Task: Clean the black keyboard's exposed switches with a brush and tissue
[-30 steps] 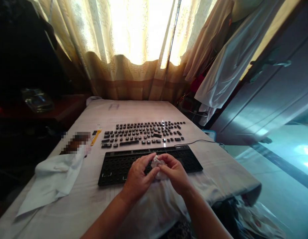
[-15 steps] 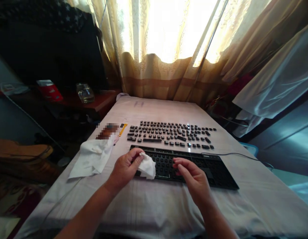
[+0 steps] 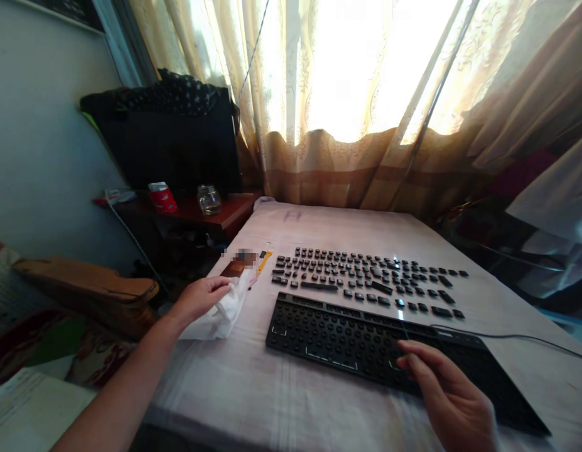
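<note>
My left hand is at the left side of the bed-like surface, thumb and fingers closed on a crumpled white cloth. Whether the small white wad seen earlier is also in it, I cannot tell. Over the right part of a black keyboard with its keycaps off, my right hand is held in a pinch. Anything between those fingertips is too small to make out. Behind the keyboard, loose black keycaps lie in rows, among them a long space bar.
Beside the cloth lie a yellow-handled tool and a blurred brown item. A black cable trails off right from the keyboard. At the back left, a red cabinet bears a glass jar, a red packet and a screen.
My left hand has moved left from the keyboard to the white cloth. My right hand still hovers in a pinch over the keyboard. The view has turned left.
</note>
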Motion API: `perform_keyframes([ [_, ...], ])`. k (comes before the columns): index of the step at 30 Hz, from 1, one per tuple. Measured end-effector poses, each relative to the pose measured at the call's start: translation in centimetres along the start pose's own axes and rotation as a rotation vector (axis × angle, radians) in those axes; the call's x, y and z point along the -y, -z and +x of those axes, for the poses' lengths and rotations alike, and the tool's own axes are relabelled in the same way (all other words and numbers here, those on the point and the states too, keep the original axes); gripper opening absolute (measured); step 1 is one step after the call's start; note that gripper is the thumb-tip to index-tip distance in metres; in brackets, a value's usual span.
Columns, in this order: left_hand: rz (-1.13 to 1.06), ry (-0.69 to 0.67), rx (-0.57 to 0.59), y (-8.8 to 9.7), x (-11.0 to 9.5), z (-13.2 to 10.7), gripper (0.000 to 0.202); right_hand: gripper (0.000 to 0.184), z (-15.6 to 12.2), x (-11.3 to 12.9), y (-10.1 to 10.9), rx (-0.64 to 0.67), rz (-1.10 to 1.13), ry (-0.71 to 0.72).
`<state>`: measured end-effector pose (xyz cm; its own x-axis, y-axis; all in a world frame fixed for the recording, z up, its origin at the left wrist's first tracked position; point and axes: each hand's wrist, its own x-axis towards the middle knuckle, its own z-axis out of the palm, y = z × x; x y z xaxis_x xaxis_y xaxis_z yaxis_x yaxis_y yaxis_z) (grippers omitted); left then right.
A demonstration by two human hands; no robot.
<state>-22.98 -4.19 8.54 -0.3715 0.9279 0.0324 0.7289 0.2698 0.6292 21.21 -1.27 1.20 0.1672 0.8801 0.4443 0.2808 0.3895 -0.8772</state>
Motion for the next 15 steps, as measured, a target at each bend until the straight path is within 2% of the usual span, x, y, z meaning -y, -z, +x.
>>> perform_keyframes([
  [4,0.186,-0.021,0.018,-1.1,0.0,0.3,0.028,0.02,-0.1,-0.7,0.5,-0.004,-0.03,0.026],
  [11,0.361,-0.065,0.01,-0.8,-1.1,1.0,0.033,0.023,-0.3,-0.5,1.5,0.0,-0.108,0.031],
  [15,0.405,-0.102,0.02,-2.1,-1.7,1.3,0.037,0.021,-0.1,-0.1,1.5,-0.009,-0.112,0.086],
])
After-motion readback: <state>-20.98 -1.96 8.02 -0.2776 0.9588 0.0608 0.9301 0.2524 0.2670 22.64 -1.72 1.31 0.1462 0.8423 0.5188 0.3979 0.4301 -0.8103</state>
